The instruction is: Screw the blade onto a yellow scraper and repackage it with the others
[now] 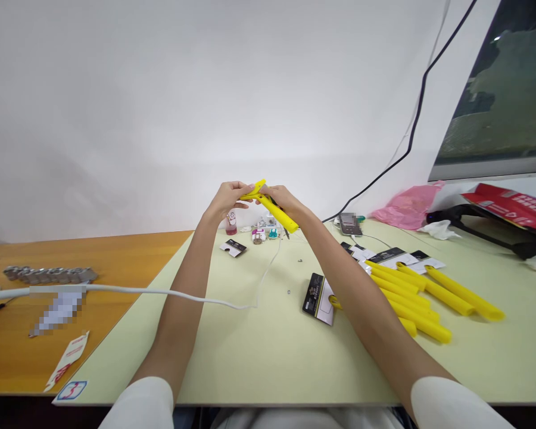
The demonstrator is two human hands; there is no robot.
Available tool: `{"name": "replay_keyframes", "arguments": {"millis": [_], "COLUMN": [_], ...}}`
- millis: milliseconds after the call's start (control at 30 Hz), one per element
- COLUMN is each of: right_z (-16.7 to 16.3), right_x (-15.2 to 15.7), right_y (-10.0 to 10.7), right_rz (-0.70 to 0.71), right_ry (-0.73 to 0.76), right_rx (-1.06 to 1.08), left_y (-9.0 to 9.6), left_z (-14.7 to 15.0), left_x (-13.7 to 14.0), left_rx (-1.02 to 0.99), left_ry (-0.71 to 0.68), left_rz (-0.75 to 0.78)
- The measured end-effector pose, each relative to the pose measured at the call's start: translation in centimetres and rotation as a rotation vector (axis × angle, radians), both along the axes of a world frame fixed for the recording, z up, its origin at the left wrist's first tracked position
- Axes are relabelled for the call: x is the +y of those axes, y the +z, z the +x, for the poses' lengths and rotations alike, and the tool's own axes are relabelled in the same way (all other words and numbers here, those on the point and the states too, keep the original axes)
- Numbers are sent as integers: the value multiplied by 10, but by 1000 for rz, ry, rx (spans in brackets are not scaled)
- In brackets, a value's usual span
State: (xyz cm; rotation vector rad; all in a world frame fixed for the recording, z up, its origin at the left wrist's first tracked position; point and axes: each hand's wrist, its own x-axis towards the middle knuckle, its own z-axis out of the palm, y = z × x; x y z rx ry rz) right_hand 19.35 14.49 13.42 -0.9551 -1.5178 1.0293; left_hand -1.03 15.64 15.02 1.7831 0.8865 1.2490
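Note:
Both of my hands are raised above the middle of the table, holding a yellow plastic handle (279, 215). Its near end is a thick tube pointing down to the right, and its far end splits into two narrow arms. My left hand (230, 198) pinches the end of one arm between thumb and fingers. My right hand (286, 198) grips the handle near the fork, where something grey shows beside the thumb. A thin dark tip sticks out below the tube; I cannot make out what it belongs to. Under my right forearm lies a black-and-white card (318, 299) with a yellow end on it.
Several yellow handles (422, 298) and printed cards (392, 258) lie at the right. A white cable (170, 292) crosses the left side. Small items, a bottle (231, 223) and a phone-like device (351, 224) stand along the back. A pink bag (406, 205) lies far right.

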Motion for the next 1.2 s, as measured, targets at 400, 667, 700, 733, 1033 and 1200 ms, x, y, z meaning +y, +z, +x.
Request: {"name": "replay_keyframes", "arguments": {"millis": [400,667,700,733,1033,1200], "right_z": [-4,2,1,-1,-1,6], "right_x": [-10,-28,-31,-34,-40,-45], "right_y": [10,19,21,22,24,28], "right_rz": [-107,-92,-69,-40,190,278], "right_ry": [203,310,296,276,262,272], "right_rx": [200,179,168,156,101,80], "left_y": [5,14,15,16,31,43], "left_z": [4,4,5,5,3,4], "left_x": [0,-12,-14,-16,-40,-64], "left_rx": [-152,-181,-183,-185,-130,-82], "left_ry": [40,42,45,50,12,46], "left_rz": [75,133,142,151,315,453]}}
